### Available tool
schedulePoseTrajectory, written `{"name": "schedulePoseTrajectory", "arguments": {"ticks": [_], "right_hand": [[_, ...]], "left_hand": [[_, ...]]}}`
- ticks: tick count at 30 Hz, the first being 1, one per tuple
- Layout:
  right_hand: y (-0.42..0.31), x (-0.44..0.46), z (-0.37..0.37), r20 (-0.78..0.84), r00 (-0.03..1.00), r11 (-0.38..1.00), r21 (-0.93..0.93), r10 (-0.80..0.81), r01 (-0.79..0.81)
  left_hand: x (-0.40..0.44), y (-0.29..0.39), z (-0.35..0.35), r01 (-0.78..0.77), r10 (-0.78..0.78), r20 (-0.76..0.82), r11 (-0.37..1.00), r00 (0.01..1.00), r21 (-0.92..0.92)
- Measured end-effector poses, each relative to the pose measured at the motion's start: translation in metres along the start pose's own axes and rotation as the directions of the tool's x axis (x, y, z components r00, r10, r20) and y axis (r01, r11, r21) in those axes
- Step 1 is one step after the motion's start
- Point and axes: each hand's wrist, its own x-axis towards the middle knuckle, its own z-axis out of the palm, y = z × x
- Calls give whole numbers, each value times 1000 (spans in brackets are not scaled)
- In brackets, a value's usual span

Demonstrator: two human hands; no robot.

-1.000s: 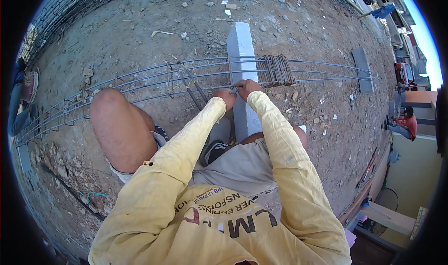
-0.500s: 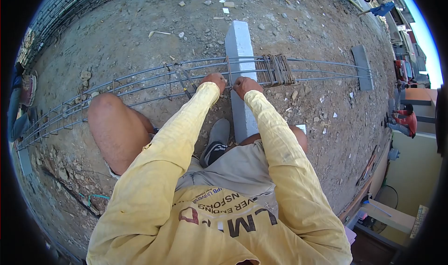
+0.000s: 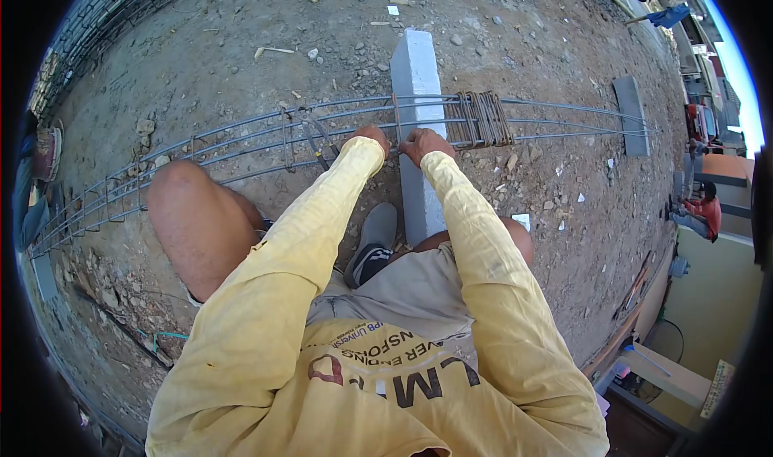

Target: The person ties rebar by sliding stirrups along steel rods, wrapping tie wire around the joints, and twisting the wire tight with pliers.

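Both of my hands are at a long rebar cage (image 3: 241,132), where a square stirrup (image 3: 396,112) crosses the bars beside a pale concrete block (image 3: 419,62). My left hand (image 3: 372,137) is closed at the near bar, left of the stirrup. Just across from it, my right hand (image 3: 427,144) is closed over the block, fingertips pinched by the stirrup. What either hand pinches is too small to tell. A pair of pincers (image 3: 316,141) rests across the bars left of my left hand. A bunch of stirrups (image 3: 483,120) sits on the bars to the right.
Another block (image 3: 630,117) supports the cage's right end. Stony ground (image 3: 555,54) with scraps lies around. A person in a red shirt (image 3: 708,211) sits far right, near a wall. A wooden board (image 3: 672,376) is at lower right, and stacked mesh (image 3: 137,30) at upper left.
My hands stay close together at the stirrup, with a slight shift of the right hand's fingers. The whole view has moved a little; the cage and pincers look otherwise the same.
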Motion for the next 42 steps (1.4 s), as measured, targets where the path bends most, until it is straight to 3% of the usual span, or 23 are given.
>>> {"name": "schedulePoseTrajectory", "arguments": {"ticks": [2, 5, 8, 12, 14, 16, 18, 19, 20, 21, 24, 27, 30, 33, 36, 39, 42], "right_hand": [[-5, -2, -3, 5, 1000, 999, -30, 24, -23], [-7, -2, -5, 12, 999, 998, -50, 36, -36], [-8, -4, -3, 1, 1000, 997, -65, 31, -31], [-7, -9, 5, -56, 998, 999, -38, 22, -24], [4, -6, 22, -104, 994, 1000, 21, -21, 23], [8, -12, 27, -148, 989, 990, 134, -13, 33], [20, -11, 42, -216, 972, 963, 233, -87, 138], [27, -10, 51, -255, 959, 941, 278, -122, 193], [32, -10, 63, -333, 937, 909, 348, -108, 229], [33, -14, 68, -299, 952, 859, 471, -61, 202], [33, -18, 83, -240, 971, 645, 745, 20, 171], [31, -19, 94, -21, 992, 352, 936, 127, -26], [25, -25, 94, -47, 980, 410, 912, 193, -37], [36, -6, 124, -340, 920, 661, 739, 196, 132], [15, -39, 96, -397, 901, 810, 579, 174, 99], [19, -36, 106, -514, 852, 870, 461, 101, 174], [26, -38, 104, -517, 855, 810, 516, 35, 279]], "left_hand": [[-1, -2, 1, 19, -18, 22, 999, 1000, -48], [-5, -7, 3, -72, 73, 20, 996, 997, -47], [12, -11, 15, -194, 190, 56, 979, 980, 59], [-7, 4, 5, -182, 160, 143, 971, 977, 155], [-4, 9, 2, -150, 125, 183, 981, 975, 126], [38, -3, 18, -280, 231, 313, 952, 921, 122], [42, -4, 14, -298, 273, 355, 955, 894, 16], [39, -1, 13, -189, 197, 350, 980, 916, -57], [35, 4, 13, -78, 119, 352, 988, 929, -130], [31, 9, 13, 35, 41, 359, 979, 933, -203], [5, 22, -12, -122, 107, 327, 992, 939, 25], [14, 18, -4, -101, 106, 340, 994, 935, -33], [21, 9, 5, -46, 145, 382, 965, 913, -257], [17, 11, -2, 3, 145, 438, 947, 887, -320], [22, 11, -2, 14, 134, 474, 955, 870, -296], [18, 12, -7, -4, 150, 468, 954, 871, -299], [26, 8, 2, -2, 160, 475, 949, 866, -316]]}}
